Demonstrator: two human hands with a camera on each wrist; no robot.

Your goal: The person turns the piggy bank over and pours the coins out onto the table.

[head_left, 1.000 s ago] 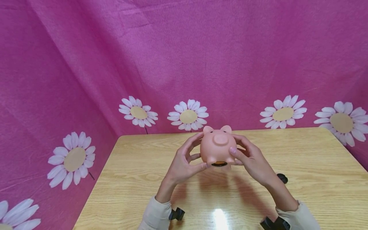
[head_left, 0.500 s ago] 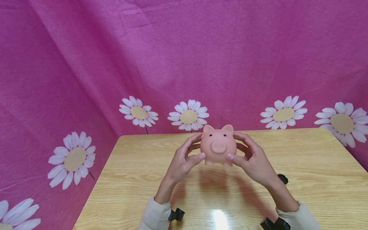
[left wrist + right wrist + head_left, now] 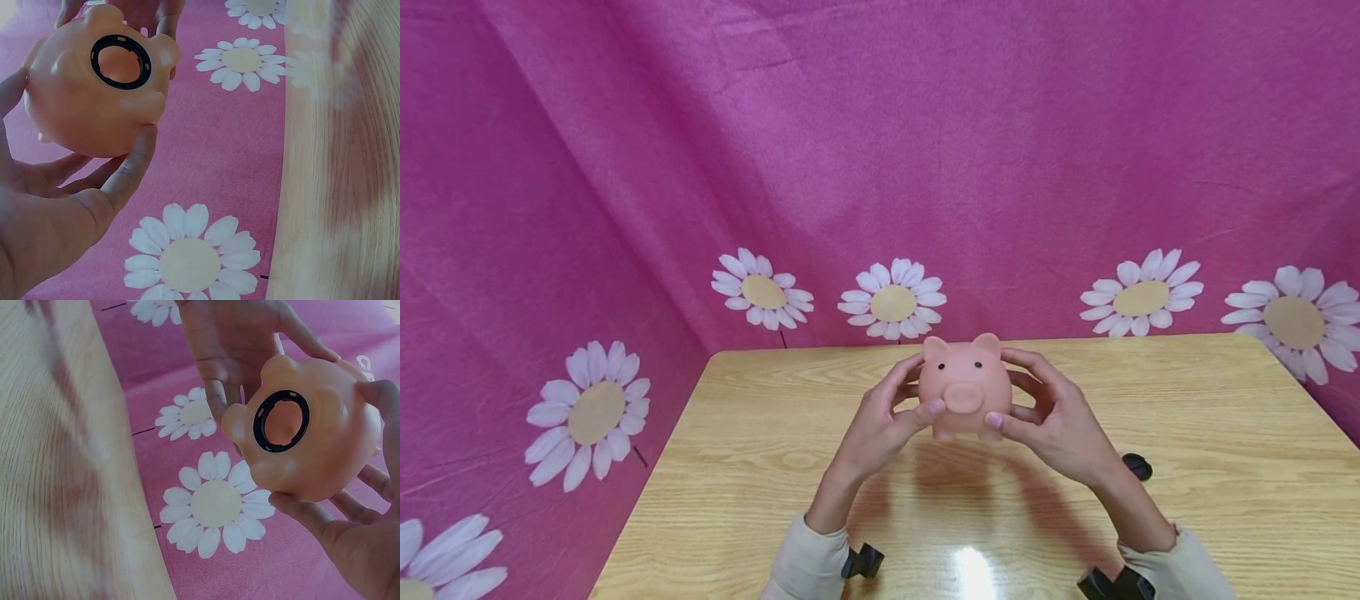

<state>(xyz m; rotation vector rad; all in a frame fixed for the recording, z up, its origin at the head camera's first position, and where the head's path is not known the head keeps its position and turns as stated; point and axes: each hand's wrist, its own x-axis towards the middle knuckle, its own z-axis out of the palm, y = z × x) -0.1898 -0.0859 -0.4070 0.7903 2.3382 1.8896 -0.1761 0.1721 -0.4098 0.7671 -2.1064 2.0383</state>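
While left hand (image 3: 878, 427) and right hand (image 3: 1066, 427), half-curled, grip the raised pink pig (image 3: 976, 382), table (image 3: 1232, 408) extends both sides.
Snout (image 3: 962, 397) points toward the head camera; nearly round, its long axis is unclear.

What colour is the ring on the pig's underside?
Black; the ring shows best in the right wrist view.

- a table (image 3: 737, 433) with a light, yellowish wood-grain top, the grain running side to side, its far corners rounded
- a small, round black piece (image 3: 1137, 467) lying on the right part of the tabletop, its details too small to tell
- soft, dark shadows (image 3: 955, 471) across the middle of the wood
- a bright white patch of glare (image 3: 974, 575) toward the near side
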